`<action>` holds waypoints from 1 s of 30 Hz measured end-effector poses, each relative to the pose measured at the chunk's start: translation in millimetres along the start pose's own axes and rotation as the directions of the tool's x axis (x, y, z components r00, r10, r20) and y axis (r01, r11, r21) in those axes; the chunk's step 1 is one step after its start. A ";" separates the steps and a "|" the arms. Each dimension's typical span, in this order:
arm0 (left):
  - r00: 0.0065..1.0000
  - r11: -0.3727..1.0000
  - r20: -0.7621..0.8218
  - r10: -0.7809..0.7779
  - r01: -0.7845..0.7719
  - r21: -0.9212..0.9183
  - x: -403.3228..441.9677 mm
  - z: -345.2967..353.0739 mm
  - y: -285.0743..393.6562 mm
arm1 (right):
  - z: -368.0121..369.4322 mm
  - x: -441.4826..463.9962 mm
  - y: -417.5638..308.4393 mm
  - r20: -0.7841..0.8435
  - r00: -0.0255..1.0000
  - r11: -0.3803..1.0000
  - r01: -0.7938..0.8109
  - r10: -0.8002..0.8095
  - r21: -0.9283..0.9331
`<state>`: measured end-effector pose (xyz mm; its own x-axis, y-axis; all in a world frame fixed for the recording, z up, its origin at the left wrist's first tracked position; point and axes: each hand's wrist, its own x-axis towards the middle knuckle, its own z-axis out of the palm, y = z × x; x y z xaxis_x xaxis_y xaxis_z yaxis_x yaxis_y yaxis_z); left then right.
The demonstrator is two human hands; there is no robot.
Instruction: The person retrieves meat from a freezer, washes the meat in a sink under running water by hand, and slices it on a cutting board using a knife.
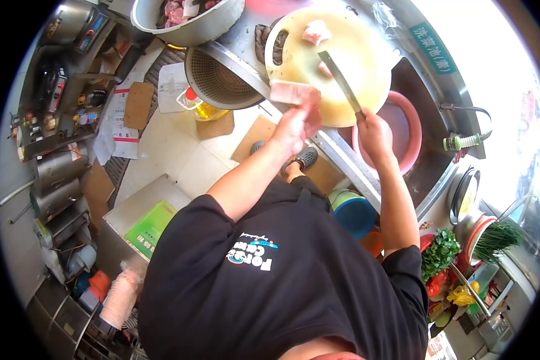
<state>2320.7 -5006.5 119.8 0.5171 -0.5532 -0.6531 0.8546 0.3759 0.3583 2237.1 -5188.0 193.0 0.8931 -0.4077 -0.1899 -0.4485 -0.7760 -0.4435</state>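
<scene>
My left hand (298, 125) is closed on a pale pink slab of meat (294, 93), held at the near left edge of a round yellowish cutting board (366, 66). My right hand (375, 133) grips the handle of a knife (341, 79), whose blade points away from me over the board. Beside the blade lies a small piece of meat (325, 70), partly covered by it. Farther back on the board rests another pale chunk of meat (317, 32).
A large metal pot (189, 30) with raw meat stands at the back left. Below it is a perforated basket (213, 81). The board partly overhangs a sink (429, 102) holding a pink basin (411, 135). Leafy greens (441, 252) lie at the right. An oil jug (207, 110) stands on the floor.
</scene>
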 end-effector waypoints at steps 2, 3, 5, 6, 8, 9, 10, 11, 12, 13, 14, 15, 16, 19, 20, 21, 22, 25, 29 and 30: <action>0.955 0.877 0.010 -0.295 0.267 0.399 -1.2 2.8 1.9 | 0.1 -5.0 -0.7 -0.040 0.997 0.997 0.068 -0.066 0.049; 0.956 0.876 0.005 -0.295 0.268 0.400 -1.0 -1.8 2.0 | -0.5 -12.9 -0.9 -0.049 0.996 0.993 0.080 -0.076 0.086; 0.829 0.292 0.296 0.475 -0.466 0.835 1.7 -19.6 11.9 | 0.9 -26.6 -1.3 -0.027 0.998 0.992 0.065 -0.063 0.106; 0.608 -0.127 0.364 0.706 -0.397 0.909 4.5 -23.1 28.7 | 4.2 -34.3 -1.8 -0.029 0.998 0.991 0.061 -0.058 0.119; 0.390 -0.466 0.507 0.769 -0.202 0.862 12.1 -27.7 57.7 | 12.6 -47.0 -6.1 -0.005 0.999 0.979 0.044 -0.044 0.199; 0.537 -0.326 0.401 0.743 -0.234 0.916 23.2 -32.7 60.6 | 18.8 -51.3 -11.6 -0.019 0.999 0.968 0.032 -0.029 0.249; 0.671 -0.175 0.292 0.682 -0.238 0.955 32.4 -39.6 61.2 | 19.6 -54.7 -17.5 0.045 0.999 0.947 -0.018 0.003 0.321; 0.666 -0.182 0.295 0.685 -0.236 0.955 36.9 -40.4 63.5 | 24.2 -55.4 -21.2 0.098 0.995 0.952 -0.058 0.030 0.300; 0.680 -0.224 0.303 0.668 -0.205 0.953 40.8 -41.3 63.6 | 28.7 -56.3 -22.7 0.151 0.987 0.956 -0.100 0.060 0.275; 0.699 -0.262 0.305 0.647 -0.172 0.950 41.9 -44.0 60.7 | 31.0 -57.6 -23.3 0.154 0.986 0.955 -0.104 0.062 0.279; 0.700 -0.264 0.305 0.645 -0.171 0.949 44.6 -50.1 55.6 | 32.9 -57.1 -23.3 0.167 0.984 0.969 -0.096 0.058 0.229; 0.740 -0.009 0.184 0.647 -0.234 0.972 46.9 -56.1 49.5 | 33.9 -57.5 -23.3 0.181 0.982 0.980 -0.088 0.055 0.176; 0.784 0.249 0.067 0.617 -0.276 0.928 50.0 -61.6 44.0 | 32.9 -58.9 -23.8 0.183 0.981 0.981 -0.090 0.057 0.174; 0.861 0.621 -0.128 0.493 -0.245 0.744 20.0 -38.9 32.1 | 32.7 -60.9 -25.9 0.169 0.984 0.992 -0.080 0.063 0.101; 0.851 0.737 -0.187 0.490 -0.291 0.610 15.7 -36.2 26.3 | 35.7 -63.0 -25.2 0.104 0.994 0.998 -0.029 0.023 0.063; 0.875 0.788 -0.201 0.440 -0.268 0.555 11.3 -34.3 23.2 | 38.2 -65.3 -24.7 0.041 0.999 1.000 0.019 -0.020 0.018; 0.878 0.792 -0.201 0.435 -0.267 0.548 12.7 -36.7 21.6 | 39.8 -67.9 -25.5 0.043 0.999 1.000 0.017 -0.018 0.010; 0.980 0.865 -0.119 0.157 -0.078 0.496 12.9 -39.8 18.8 | 43.7 -72.8 -28.0 -0.030 0.993 0.991 0.108 -0.111 -0.073; 0.988 0.835 -0.147 0.047 0.042 0.549 7.0 -29.5 27.6 | 51.9 -74.7 -23.7 -0.002 0.986 0.954 0.160 -0.166 -0.253; 0.988 0.838 -0.145 0.044 0.043 0.545 9.1 -34.5 26.5 | 55.6 -75.7 -21.3 -0.017 0.982 0.936 0.172 -0.186 -0.306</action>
<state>2346.4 -4975.9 100.3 0.5416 -0.4222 -0.7269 0.7639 -0.1139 0.6352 2180.9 -5113.9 168.1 0.9604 -0.2640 -0.0892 -0.2762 -0.9440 -0.1804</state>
